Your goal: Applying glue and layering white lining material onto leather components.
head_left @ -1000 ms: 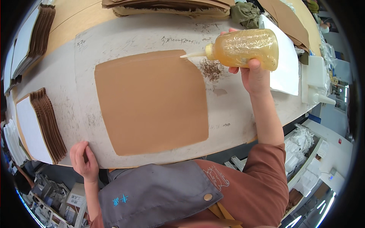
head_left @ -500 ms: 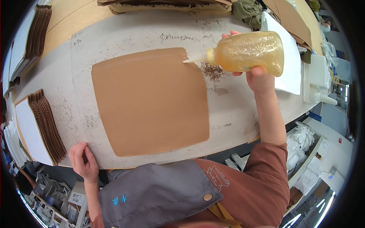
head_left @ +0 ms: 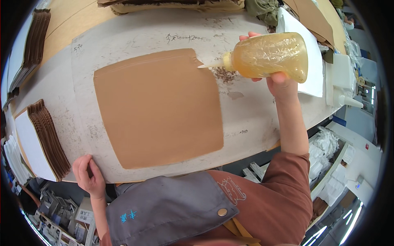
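Note:
My right hand (head_left: 273, 78) is closed around a squeeze bottle (head_left: 269, 55) of cloudy amber liquid, held on its side with the yellow-capped white nozzle pointing left. The nozzle tip is at the upper right corner of a flat tan sheet (head_left: 160, 110), where the edge curves; whether it touches cannot be told. That sheet lies on the pale, marked work surface. My left hand (head_left: 88, 176) rests at the table's near edge, left of the sheet, fingers loosely curled and nothing visible in them.
Stacks of dark brown-edged pieces (head_left: 51, 141) stand at the left, another stack (head_left: 35, 45) farther back. Brown material (head_left: 172, 6) and a green cloth (head_left: 264, 10) lie along the far side. White paper (head_left: 314, 78) and a white bottle (head_left: 342, 76) are at the right.
The view has shifted slightly. The nozzle tip has moved a little right and nearer along the sheet's upper right corner. My left hand stays by the table edge.

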A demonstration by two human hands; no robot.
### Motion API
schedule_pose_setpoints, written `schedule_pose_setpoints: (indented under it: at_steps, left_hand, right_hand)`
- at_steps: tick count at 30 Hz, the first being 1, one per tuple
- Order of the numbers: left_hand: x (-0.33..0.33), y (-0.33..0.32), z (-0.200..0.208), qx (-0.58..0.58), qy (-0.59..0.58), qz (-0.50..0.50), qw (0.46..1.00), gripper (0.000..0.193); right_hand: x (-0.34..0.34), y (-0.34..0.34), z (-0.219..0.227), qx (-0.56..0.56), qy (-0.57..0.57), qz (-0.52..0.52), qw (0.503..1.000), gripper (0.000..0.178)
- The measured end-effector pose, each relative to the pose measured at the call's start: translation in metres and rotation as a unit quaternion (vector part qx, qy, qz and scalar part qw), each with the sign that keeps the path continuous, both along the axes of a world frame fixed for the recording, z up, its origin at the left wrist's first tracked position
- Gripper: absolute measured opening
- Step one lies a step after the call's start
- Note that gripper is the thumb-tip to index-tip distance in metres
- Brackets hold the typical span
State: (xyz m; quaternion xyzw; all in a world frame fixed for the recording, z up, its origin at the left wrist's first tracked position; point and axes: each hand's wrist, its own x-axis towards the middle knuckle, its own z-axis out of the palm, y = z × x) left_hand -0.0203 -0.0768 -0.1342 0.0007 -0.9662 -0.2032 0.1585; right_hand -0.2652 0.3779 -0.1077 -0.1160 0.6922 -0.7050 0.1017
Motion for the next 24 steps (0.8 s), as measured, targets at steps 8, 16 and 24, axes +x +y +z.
schedule_pose_setpoints:
  at_steps: [8,16,24]
  left_hand:
    - [0.001,-0.001,-0.001,-0.003,-0.001,-0.001,1.000,0.020]
    - [0.001,-0.002,-0.001,-0.008,0.000,-0.004,1.000,0.019]
    - [0.001,-0.002,-0.001,-0.009,0.002,-0.005,1.000,0.019]
  right_hand:
    - [0.011,0.015,0.002,0.016,-0.022,0.001,1.000,0.100]
    - [0.012,0.015,-0.001,0.016,-0.017,-0.008,1.000,0.101]
    - [0.025,0.027,-0.005,0.009,-0.053,0.000,0.999,0.104]
